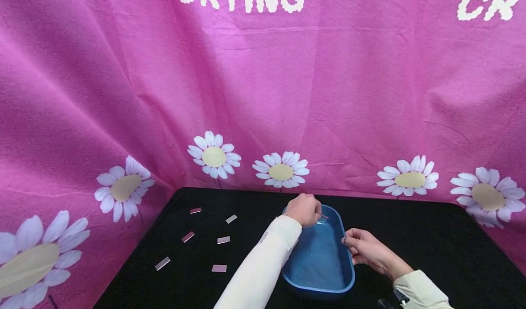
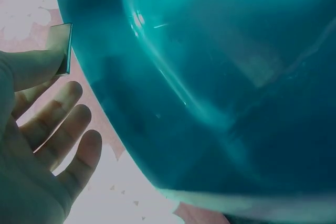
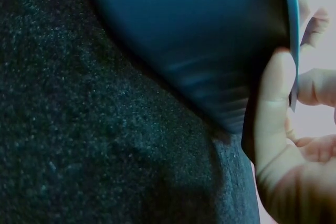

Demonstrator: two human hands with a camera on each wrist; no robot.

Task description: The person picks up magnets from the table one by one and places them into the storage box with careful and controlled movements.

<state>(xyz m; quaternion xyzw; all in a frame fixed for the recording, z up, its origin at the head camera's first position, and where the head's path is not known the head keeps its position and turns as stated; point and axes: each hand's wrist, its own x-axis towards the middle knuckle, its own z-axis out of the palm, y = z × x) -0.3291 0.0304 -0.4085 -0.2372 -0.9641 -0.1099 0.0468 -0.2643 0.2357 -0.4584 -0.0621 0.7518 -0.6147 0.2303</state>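
Observation:
My left hand [image 1: 304,210] is over the far end of a blue rectangular tub [image 1: 318,256]. Between thumb and index finger it pinches a small flat rectangular tile [image 2: 62,48] with a shiny edge; the other fingers spread loosely in the left wrist view. The tile overlaps the tub's rim there. In the head view only a thin pinkish edge of it shows past the knuckles. On the tub's right side, my right hand [image 1: 367,249] grips the rim, its thumb [image 3: 275,80] against the wall in the right wrist view.
Several similar small tiles, pinkish and silvery, lie scattered left of the tub, among them a pink tile [image 1: 219,268] and a pale tile [image 1: 231,219]. They rest on a black table [image 1: 415,236]. A pink cloth [image 1: 349,94] with daisies hangs behind and at the left.

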